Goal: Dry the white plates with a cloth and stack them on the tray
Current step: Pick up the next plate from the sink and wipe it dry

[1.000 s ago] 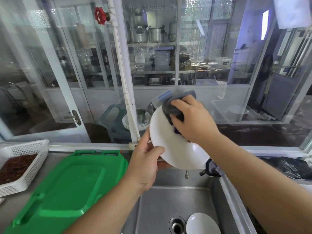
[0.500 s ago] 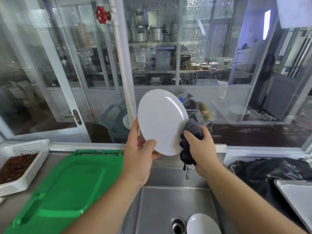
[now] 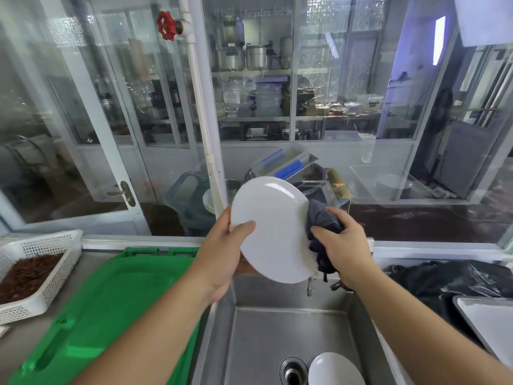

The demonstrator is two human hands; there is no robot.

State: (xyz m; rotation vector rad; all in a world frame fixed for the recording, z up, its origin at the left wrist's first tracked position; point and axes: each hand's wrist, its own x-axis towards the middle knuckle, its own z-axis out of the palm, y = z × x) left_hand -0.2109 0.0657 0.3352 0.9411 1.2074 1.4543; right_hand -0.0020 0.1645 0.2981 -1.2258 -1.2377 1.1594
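White plate held tilted on edge above the back of the steel sink, glossy face toward the camera, upper rim leaning away toward the window. Left hand clamped on its lower left rim, thumb pressed flat on the face, remaining fingers hidden behind. Right hand closed around a bunched dark grey cloth, pressed against the plate's right edge; cloth wrapping behind the rim, a loose end dangling below the hand. Both forearms reaching in from the bottom corners, open air between them over the basin. Directly beneath the plate, a tap spout poking down, close under the lower rim. Basin mostly bare, with a drain near the front and a second white plate lying beside it, cut off by the bottom border. Left of the sink, a green tray flat on the desk, nothing on it, its right edge touching the sink's rim, well apart from the held plate. Farther left, a white perforated basket of dark reddish-brown contents. Right of the sink, black plastic bags and the corner of a pale tray. Behind, a glass partition with a white pipe and red valve wheel, shelves of pots beyond.
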